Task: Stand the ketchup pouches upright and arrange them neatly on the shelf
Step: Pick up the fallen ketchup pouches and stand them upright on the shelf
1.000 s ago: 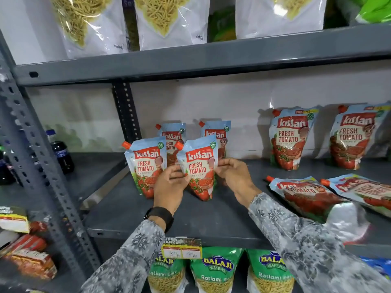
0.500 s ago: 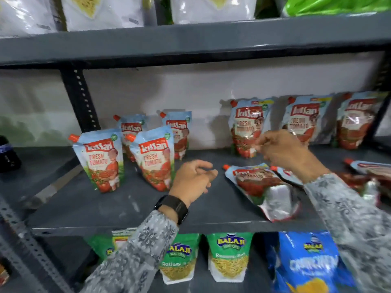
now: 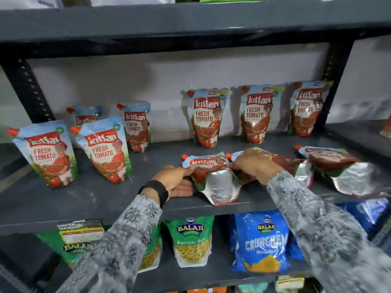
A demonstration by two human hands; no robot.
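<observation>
Several ketchup pouches stand upright on the grey shelf [image 3: 84, 199]: a group at the left [image 3: 105, 151] and three along the back wall at the right [image 3: 206, 118]. Three more lie flat near the front edge. My left hand [image 3: 173, 180] and my right hand [image 3: 254, 166] both grip the nearest lying pouch [image 3: 213, 180] by its two sides, its silver base facing me. A second lying pouch [image 3: 296, 166] is partly hidden behind my right hand. The third [image 3: 338, 168] lies further right.
Green snack bags [image 3: 190, 240] and a blue snack bag [image 3: 262, 242] stand on the shelf below. The upper shelf beam [image 3: 190, 20] runs overhead. Dark uprights stand at the left [image 3: 27, 87] and right [image 3: 336, 66].
The view has shifted right. Both hands left the upright pouches at the left, moved to the lying pouch near the front edge and closed on it.
</observation>
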